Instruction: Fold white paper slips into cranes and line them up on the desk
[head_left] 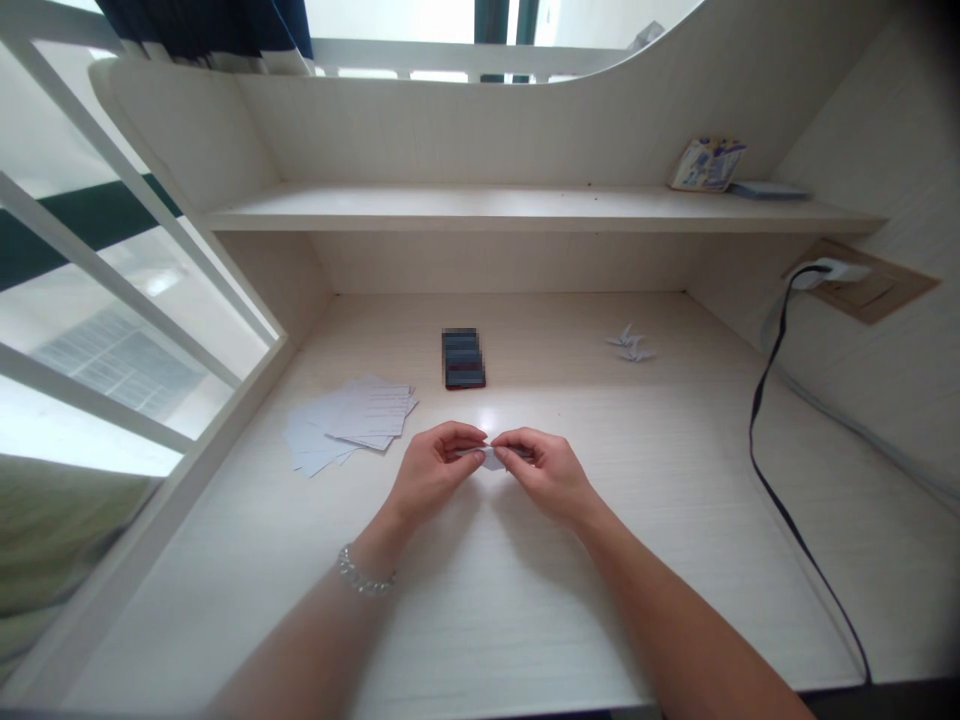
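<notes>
A small folded piece of white paper [492, 459] is held between both hands above the middle of the desk. My left hand [439, 465] pinches its left side between thumb and fingers, and a silver bracelet circles that wrist. On the other side, my right hand [546, 468] pinches the paper in the same way, its fingertips close to the left ones. Most of the paper is hidden behind the fingers. To the left lies a loose pile of white paper sheets [360, 415], some with printed lines. Folded paper cranes [631, 345] sit at the back right.
A phone [463, 358] with a blurred screen lies behind the hands. A black cable [757, 420] runs from the wall socket [862, 280] down the desk's right side. The shelf [450, 208] above holds a small printed box [707, 164]. White rails border the left.
</notes>
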